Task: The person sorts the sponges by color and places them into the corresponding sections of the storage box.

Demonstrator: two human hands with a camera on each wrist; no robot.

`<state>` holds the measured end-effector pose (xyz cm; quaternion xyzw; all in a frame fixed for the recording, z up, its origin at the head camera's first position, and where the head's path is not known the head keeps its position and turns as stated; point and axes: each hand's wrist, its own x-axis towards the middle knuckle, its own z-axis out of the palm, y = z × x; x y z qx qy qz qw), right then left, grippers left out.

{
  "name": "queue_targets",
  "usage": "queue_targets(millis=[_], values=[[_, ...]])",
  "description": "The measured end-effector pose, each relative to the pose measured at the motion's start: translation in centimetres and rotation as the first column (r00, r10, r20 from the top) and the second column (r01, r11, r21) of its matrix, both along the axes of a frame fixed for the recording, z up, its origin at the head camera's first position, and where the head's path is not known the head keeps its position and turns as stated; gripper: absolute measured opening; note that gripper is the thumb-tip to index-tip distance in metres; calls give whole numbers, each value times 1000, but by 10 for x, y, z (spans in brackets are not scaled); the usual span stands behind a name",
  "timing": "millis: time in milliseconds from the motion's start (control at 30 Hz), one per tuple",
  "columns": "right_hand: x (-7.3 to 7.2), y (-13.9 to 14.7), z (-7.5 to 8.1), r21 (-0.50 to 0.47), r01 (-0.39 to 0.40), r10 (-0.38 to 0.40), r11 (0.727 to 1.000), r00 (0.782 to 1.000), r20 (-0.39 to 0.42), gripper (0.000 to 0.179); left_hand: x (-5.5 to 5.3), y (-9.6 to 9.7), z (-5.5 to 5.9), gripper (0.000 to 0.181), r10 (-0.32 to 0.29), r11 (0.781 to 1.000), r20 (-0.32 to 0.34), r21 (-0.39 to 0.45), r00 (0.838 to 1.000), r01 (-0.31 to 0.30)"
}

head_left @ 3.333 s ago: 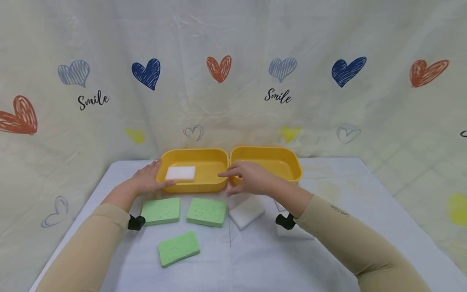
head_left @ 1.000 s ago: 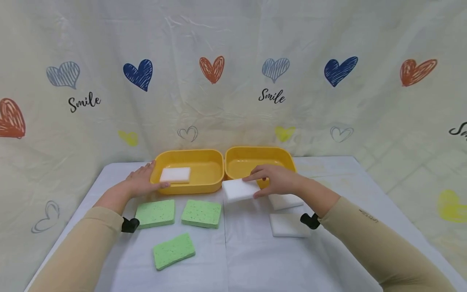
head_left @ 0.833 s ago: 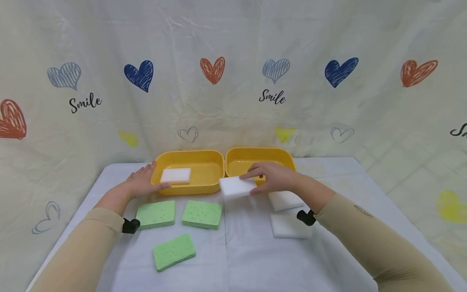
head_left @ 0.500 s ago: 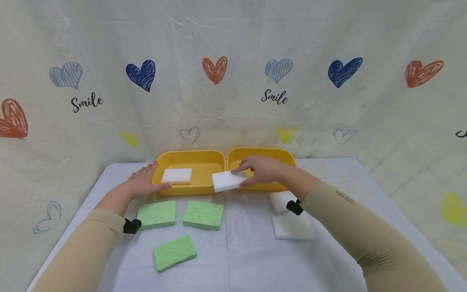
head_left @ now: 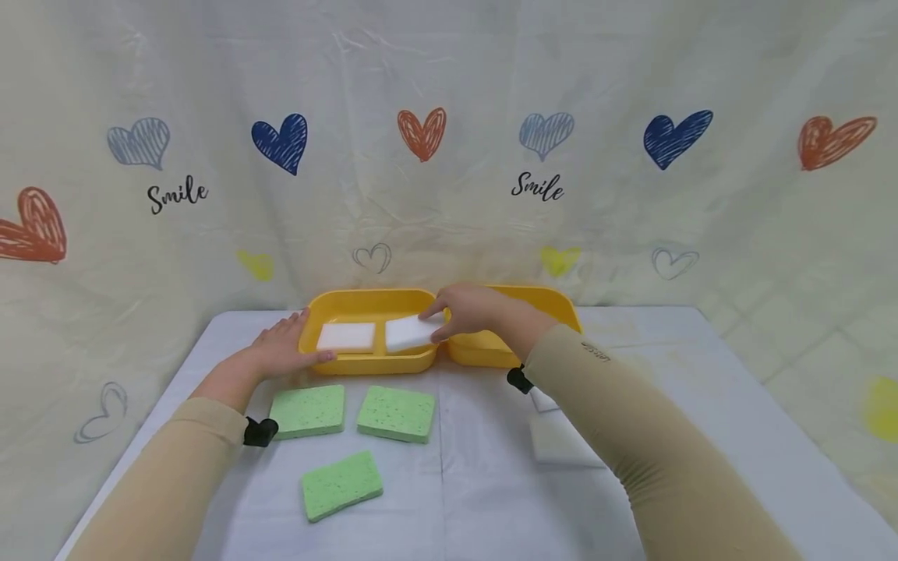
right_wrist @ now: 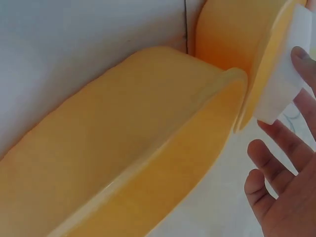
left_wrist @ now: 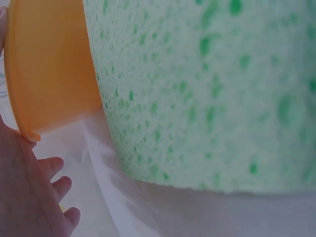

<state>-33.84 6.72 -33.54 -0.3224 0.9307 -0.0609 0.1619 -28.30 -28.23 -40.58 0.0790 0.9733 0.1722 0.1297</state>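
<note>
In the head view my left hand rests at the left end of the left yellow bin, fingers spread along its outside and thumb on the front rim. My right hand pinches a white sponge between thumb and fingers, over the right end of that same bin. Another white sponge lies inside at the left. The right wrist view shows the held sponge at the bin's rim, with the other fingers spread below. A green sponge fills most of the left wrist view.
The right yellow bin stands beside the left one, partly hidden by my right arm. Green sponges lie in front on the white tablecloth. Two white sponges lie at the right, partly under my forearm. A heart-printed curtain hangs behind.
The right hand picked up a white sponge from the table and carried it left, past the right bin's front, to over the left bin. The left hand stayed on its bin.
</note>
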Motion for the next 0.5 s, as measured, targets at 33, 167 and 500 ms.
queue_targets(millis=[33, 167, 500], values=[[-2, -3, -1, 0, 4, -4, 1000, 1000, 1, 49, 0, 0, 0, 124, -4, 1000, -6, -1, 1000, 4], [-10, -14, -9, 8, 28, -28, 1000, 1000, -11, 49, 1, 1, 1, 122, 2, 1000, -11, -13, 1000, -2], [-11, -36, -23, 89, 102, -98, 991, 994, -42, 43, -3, 0, -2, 120, 1, 1000, -12, -19, 1000, -1]])
